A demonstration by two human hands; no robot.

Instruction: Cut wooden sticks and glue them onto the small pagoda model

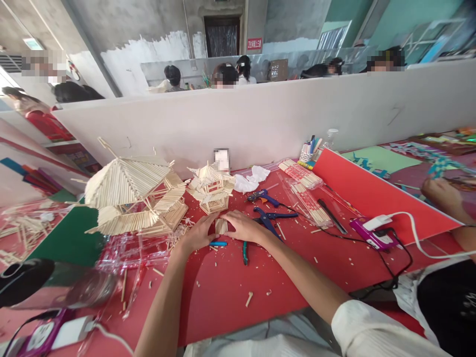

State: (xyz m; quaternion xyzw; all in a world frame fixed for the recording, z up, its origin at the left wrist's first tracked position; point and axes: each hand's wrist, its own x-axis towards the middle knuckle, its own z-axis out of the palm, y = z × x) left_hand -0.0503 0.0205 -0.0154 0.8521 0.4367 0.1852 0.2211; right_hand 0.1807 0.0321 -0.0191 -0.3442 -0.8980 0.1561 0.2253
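Small stick panel [221,226]: it's on the red desk [293,277], right in front of the small stick pavilion [213,204], between your two hands. Your left hand [198,234] is at its left edge and your right hand [243,227] at its right, fingers curved in (can't tell whether either is clamped on it or just touching). To do this bit well, keep the panel flat on the desk and push evenly from both sides, so the sticks sit parallel with no gaps. Square the ends too; one proud stick likely throws the whole edge off. Watch the blue pen-like tool [218,243] just below your fingers, and the green-handled pliers [245,253] near your right wrist; slide them aside for room. Sweep off the scraps [249,299] (grit underneath could tilt a stick). Mind your knuckles against the pavilion's base.
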